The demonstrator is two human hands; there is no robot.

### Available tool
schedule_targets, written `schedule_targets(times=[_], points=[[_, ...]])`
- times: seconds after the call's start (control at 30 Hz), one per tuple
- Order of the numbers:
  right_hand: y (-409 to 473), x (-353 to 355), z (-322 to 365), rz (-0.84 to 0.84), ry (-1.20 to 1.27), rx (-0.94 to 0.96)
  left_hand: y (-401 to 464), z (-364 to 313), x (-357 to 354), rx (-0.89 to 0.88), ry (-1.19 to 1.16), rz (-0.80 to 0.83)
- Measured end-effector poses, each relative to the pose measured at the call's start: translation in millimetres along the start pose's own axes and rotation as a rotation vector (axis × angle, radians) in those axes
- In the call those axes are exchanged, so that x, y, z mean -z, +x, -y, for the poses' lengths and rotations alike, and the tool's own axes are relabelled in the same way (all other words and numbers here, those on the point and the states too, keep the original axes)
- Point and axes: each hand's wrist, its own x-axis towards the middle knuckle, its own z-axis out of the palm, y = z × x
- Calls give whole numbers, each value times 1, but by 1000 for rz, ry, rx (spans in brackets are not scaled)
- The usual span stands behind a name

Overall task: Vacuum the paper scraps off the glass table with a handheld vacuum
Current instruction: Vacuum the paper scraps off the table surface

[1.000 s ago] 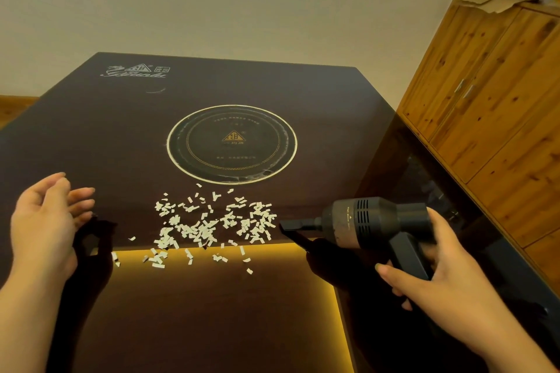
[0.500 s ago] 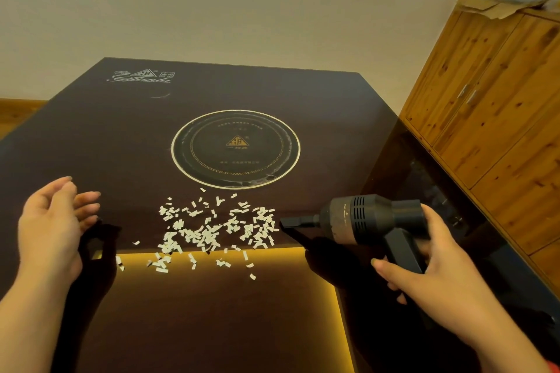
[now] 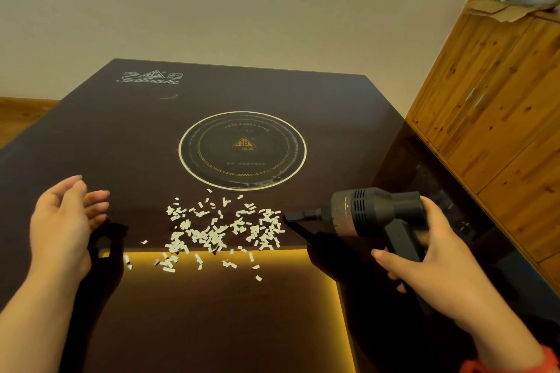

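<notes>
The dark brown glass table (image 3: pixel 91 136) fills most of the view, its glossy top reflecting the room; a round induction hob (image 3: pixel 242 150), ringed by a pale line and marked with a gold triangular logo at its middle, is set flush into the centre; a white brand logo (image 3: pixel 150 77) is printed near the far left corner; a glowing yellow light strip (image 3: pixel 291 253) runs across the near part of the top and turns down toward the near edge at the right; white paper scraps (image 3: pixel 218 228) lie scattered directly on the glass, just in front of the hob, thickest above the strip, with a few stray pieces on and below it.
</notes>
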Motion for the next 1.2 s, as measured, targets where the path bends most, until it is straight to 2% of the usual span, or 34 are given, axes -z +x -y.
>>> schedule_targets(times=[1.2], points=[[22, -13, 14, 18, 4, 67, -11, -10, -3, 10, -8, -5]])
